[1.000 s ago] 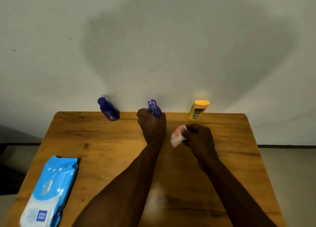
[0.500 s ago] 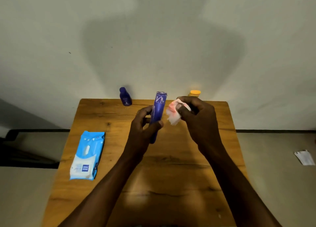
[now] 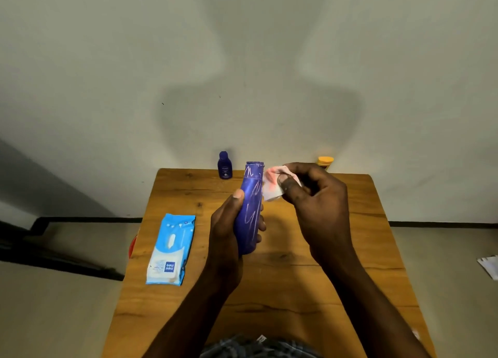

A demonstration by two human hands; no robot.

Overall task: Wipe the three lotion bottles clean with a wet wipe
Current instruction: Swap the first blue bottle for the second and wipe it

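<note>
Your left hand [image 3: 229, 231] has its grip curled round the lower half of one tall blue lotion bottle [image 3: 251, 209], thumb up the near side and fingertips showing round the far side, so the bottle stands upright above the tabletop [image 3: 296, 290]. White scribble marks run down the bottle's face. Your right hand [image 3: 318, 204] pinches one crumpled wet wipe [image 3: 273, 186], stained pink, between thumb and fingers; the wipe sits just right of the left grip, touching or nearly touching the bottle's upper part, and you cannot tell which.

Count three bottles in all: the one you hold, one small dark blue bottle [image 3: 225, 166] beyond the left grip at the far edge, and one orange-capped bottle [image 3: 325, 161] beyond the right grip, mostly hidden behind that hand. One blue wet wipe pack [image 3: 171, 250] lies flat, left of the left grip.
</note>
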